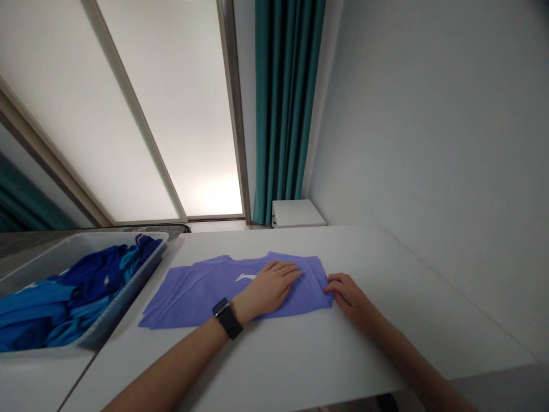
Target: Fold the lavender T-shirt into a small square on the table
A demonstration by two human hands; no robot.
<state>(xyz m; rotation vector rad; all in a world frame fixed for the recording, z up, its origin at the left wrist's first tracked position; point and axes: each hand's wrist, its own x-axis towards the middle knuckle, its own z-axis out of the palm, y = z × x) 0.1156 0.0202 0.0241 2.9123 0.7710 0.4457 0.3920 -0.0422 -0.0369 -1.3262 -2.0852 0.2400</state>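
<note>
A purple T-shirt (206,289) with a small white logo lies folded on the white table (300,355), its neckline along the far side. My left hand (272,286), with a black watch (227,317) at the wrist, rests flat on the shirt just right of the logo, fingers stretched out. At the shirt's right end, my right hand (348,296) pinches the edge of the fabric between thumb and fingers. Layers of cloth show at both the left and right ends.
On the left stands a white plastic bin (148,274) holding several blue garments (94,274). A grey wall (429,143) borders the table on the right. Beyond the far edge are a small white cabinet (298,213), a green curtain (287,103) and frosted panels (180,103).
</note>
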